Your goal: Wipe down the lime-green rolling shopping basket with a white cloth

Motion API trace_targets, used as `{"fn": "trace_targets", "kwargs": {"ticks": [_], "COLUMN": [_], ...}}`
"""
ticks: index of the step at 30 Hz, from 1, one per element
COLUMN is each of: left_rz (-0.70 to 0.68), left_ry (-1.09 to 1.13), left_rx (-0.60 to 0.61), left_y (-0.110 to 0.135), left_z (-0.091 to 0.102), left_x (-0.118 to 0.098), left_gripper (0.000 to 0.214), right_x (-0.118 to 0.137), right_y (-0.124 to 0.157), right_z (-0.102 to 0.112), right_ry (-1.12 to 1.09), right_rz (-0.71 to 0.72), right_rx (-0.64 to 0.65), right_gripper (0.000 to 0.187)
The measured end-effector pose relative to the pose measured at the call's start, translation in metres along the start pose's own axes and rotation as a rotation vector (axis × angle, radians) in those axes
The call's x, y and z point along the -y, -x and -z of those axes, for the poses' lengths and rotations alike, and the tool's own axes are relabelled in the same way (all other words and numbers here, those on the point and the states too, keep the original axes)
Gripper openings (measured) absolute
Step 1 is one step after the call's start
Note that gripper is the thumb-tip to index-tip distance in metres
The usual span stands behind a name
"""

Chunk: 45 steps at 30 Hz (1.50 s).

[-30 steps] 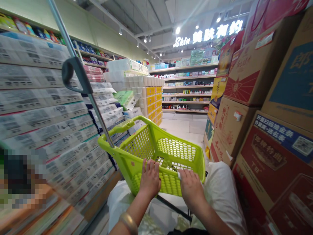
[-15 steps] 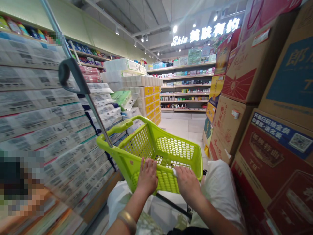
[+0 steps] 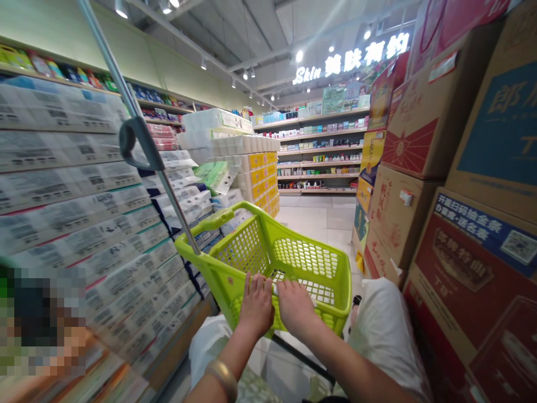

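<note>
A lime-green plastic shopping basket cart (image 3: 312, 257) with perforated walls stands in front of my knees, nothing in its basket. My left hand (image 3: 257, 305), with a gold bangle on the wrist, is closed over the near rim. Right beside it, my right hand (image 3: 297, 305) presses on the same rim, fingers closed over a small white cloth or tissue (image 3: 275, 288), mostly hidden under the hand. From the cart's left side a metal pole (image 3: 180, 212) slants up, carrying a grey handle grip (image 3: 142, 144).
Stacked packs of paper goods (image 3: 84, 196) line the left. Cardboard cartons (image 3: 406, 218) rise close on the right. Past the cart, the tiled aisle floor (image 3: 310, 218) leads to shelves of small products (image 3: 319, 148). A blurred patch covers the lower left corner.
My right hand has slid left along the rim with the white cloth or tissue, coming up against my left hand. The left hand keeps its place on the rim. The view has shifted slightly.
</note>
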<state>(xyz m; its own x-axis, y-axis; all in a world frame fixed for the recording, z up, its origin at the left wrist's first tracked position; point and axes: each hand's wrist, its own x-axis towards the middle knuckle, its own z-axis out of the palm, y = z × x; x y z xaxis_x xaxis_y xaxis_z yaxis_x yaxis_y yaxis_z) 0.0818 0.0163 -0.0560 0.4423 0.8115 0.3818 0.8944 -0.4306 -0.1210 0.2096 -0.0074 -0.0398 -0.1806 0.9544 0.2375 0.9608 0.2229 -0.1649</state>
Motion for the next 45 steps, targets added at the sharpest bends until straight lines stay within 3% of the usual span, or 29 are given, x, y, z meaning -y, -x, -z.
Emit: {"fn": "trace_targets", "kwargs": {"ticks": [3, 9, 12, 16, 20, 23, 26, 30, 33, 36, 39, 45], "left_rz": [-0.007, 0.004, 0.009, 0.026, 0.018, 0.005, 0.004, 0.008, 0.005, 0.01, 0.018, -0.008], "left_ry": [0.003, 0.019, 0.013, -0.014, -0.047, -0.047, -0.035, -0.015, -0.009, -0.02, -0.04, -0.038], "left_rx": [0.01, 0.045, 0.05, 0.049, 0.049, 0.049, 0.048, 0.041, 0.036, 0.013, -0.004, -0.008], "left_y": [-0.001, -0.005, -0.007, -0.008, -0.006, -0.006, -0.007, -0.01, -0.01, -0.008, -0.006, -0.003], "left_z": [-0.001, -0.003, -0.003, -0.002, -0.001, -0.001, -0.001, -0.001, -0.001, -0.002, -0.001, 0.0], "left_x": [0.003, 0.007, 0.006, 0.004, 0.004, 0.008, 0.011, 0.014, 0.012, 0.008, 0.004, 0.003], "left_gripper": [0.045, 0.049, 0.047, 0.047, 0.048, 0.046, 0.044, 0.044, 0.045, 0.046, 0.047, 0.042], "right_x": [-0.01, -0.07, -0.083, -0.061, -0.019, -0.002, -0.006, -0.035, -0.058, -0.065, -0.049, 0.006], "right_y": [0.006, 0.055, 0.069, 0.054, 0.015, -0.004, -0.001, 0.027, 0.05, 0.059, 0.047, -0.005], "right_z": [-0.006, -0.024, -0.027, -0.018, -0.001, 0.007, 0.002, -0.012, -0.019, -0.018, -0.009, 0.009], "right_ry": [0.014, 0.057, 0.05, 0.059, 0.004, -0.021, -0.01, 0.032, 0.048, 0.056, 0.051, -0.017], "right_rz": [0.012, -0.085, -0.138, -0.171, -0.053, -0.01, 0.008, -0.027, -0.087, -0.144, -0.136, 0.011], "right_rx": [-0.059, -0.175, -0.19, -0.118, 0.038, 0.092, 0.037, -0.057, -0.08, -0.064, 0.003, 0.089], "right_gripper": [0.03, 0.034, 0.036, 0.037, 0.032, 0.03, 0.031, 0.034, 0.037, 0.04, 0.04, 0.031]}}
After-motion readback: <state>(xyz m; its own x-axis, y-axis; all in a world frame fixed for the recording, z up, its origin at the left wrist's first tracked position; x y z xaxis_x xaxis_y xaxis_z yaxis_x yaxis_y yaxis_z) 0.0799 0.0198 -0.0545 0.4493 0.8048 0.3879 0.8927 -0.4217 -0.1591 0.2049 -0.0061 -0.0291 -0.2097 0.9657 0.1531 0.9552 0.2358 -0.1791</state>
